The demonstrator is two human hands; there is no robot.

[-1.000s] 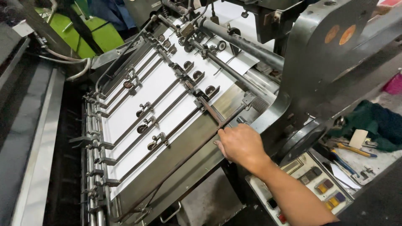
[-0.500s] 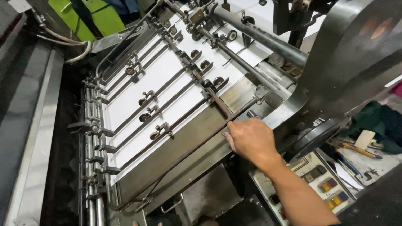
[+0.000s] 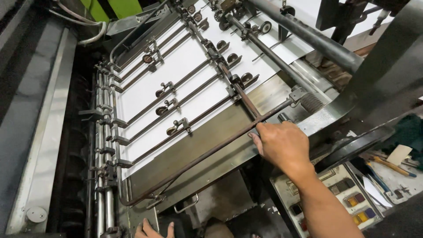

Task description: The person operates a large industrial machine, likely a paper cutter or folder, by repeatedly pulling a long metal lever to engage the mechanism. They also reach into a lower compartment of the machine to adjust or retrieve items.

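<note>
The rusty metal bar (image 3: 207, 152) runs diagonally across the machine's steel feed plate (image 3: 198, 145), its long axis going from lower left to upper right, just below the white paper sheet (image 3: 185, 66). The right hand (image 3: 282, 143) is at its upper right stretch, fingers (image 3: 257, 141) curled around the bar. The left hand (image 3: 152, 230) is cut off at the bottom edge, fingers spread loose, well apart from the bar; what it touches is hidden.

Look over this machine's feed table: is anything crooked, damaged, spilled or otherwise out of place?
Nothing stands out. The white sheet lies flat under the rods, with no visible crease or tear. The right hand grips the long crossbar. The left hand barely shows at the bottom edge. Tools lie loose on the side bench.
</note>
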